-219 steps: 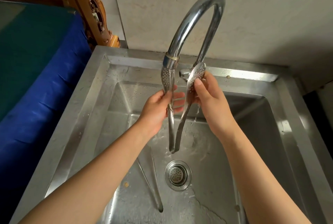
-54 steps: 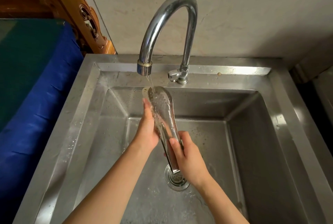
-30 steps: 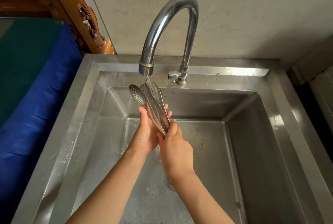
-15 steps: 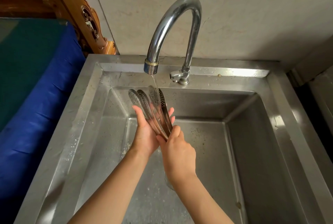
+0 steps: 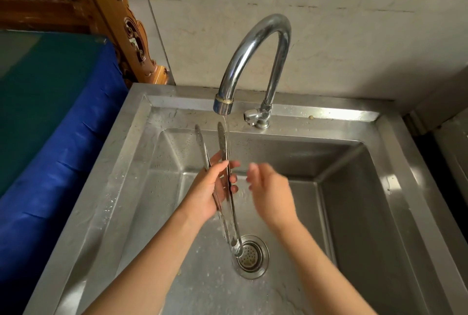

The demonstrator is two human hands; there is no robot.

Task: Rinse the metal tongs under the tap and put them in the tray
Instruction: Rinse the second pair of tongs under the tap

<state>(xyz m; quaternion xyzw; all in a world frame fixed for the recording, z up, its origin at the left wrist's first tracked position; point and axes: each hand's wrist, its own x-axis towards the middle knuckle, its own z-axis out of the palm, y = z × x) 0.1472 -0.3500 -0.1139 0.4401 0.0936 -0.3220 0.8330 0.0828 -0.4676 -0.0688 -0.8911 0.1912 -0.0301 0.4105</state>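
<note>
Metal tongs [image 5: 222, 142] stand nearly upright over the sink basin, their perforated tips up under the tap spout [image 5: 222, 107] and their hinge end down near the drain. A thin stream of water runs onto the right tip. My left hand [image 5: 210, 193] grips both arms of the tongs at the middle. Just to the right, my right hand [image 5: 271, 195] is off the tongs, with fingers apart and nothing in it. No tray is in view.
The steel sink [image 5: 379, 122] fills the lower view, with a round drain strainer [image 5: 250, 256] under the tongs. The tap handle [image 5: 253, 115] is at the tap's base. A blue and green covered surface [image 5: 50, 117] lies left; carved wooden furniture [image 5: 121, 26] stands behind it.
My right hand has let go of the tongs and moved right. The tongs have turned edge-on, with their arms apart, held by my left hand alone.
</note>
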